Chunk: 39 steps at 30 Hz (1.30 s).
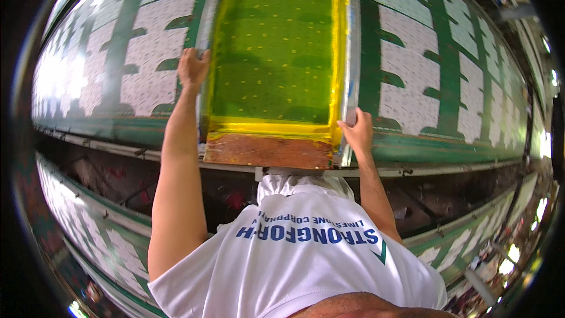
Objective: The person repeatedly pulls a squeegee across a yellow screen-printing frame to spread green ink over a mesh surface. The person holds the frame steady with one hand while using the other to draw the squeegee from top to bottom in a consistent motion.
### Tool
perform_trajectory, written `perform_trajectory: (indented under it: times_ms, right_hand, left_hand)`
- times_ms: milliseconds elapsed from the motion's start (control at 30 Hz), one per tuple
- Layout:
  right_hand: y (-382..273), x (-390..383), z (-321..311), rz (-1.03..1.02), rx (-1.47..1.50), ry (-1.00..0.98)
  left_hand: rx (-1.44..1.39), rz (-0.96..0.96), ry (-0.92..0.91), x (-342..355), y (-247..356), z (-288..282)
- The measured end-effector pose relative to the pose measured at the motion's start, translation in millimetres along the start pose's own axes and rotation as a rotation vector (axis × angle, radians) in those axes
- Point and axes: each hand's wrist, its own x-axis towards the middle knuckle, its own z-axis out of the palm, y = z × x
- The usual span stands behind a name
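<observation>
A screen printing frame with green mesh, yellow taped borders and metal side bars lies over the green table in front of me. Small yellowish marks are scattered across its mesh. My left hand grips the left bar, about halfway along. Lower down, my right hand is closed round the right bar near its near corner. A stained brown wooden board runs across the near end of the frame, at the table's edge.
White cut fabric pieces with a small print lie in rows on the green table, and more pieces lie left of the frame. A metal rail follows the near edge. Behind me stands another table with similar pieces.
</observation>
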Motion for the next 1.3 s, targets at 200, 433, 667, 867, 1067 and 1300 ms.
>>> perform_trajectory:
  times_ms: [200, 433, 667, 867, 1067, 1300]
  right_hand:
    - [-16.4, 5.3, -10.4, 0.006, -0.049, 0.004]
    - [-45.7, -5.3, -62.4, -0.13, 0.038, 0.137]
    - [6.7, 24.5, -126.6, -0.091, 0.027, 0.167]
    - [151.3, 55.1, -193.9, -0.062, 0.054, 0.144]
    - [302.3, 77.6, -254.1, 0.012, 0.056, 0.06]
    - [390.1, 66.6, -286.4, 0.033, 0.066, 0.06]
  left_hand:
    - [0.016, -0.025, 0.019, -1.7, -6.7, 2.9]
    - [-0.031, -0.035, -0.155, 13.6, -21.9, 8.2]
    - [-0.048, 0.034, -0.121, 21.1, 65.7, 7.6]
    - [-0.036, 0.074, -0.072, -28.5, 218.9, 39.3]
    - [-0.006, 0.024, -0.091, -106.3, 361.5, 83.9]
    - [-0.045, 0.053, -0.051, -159.7, 439.7, 101.5]
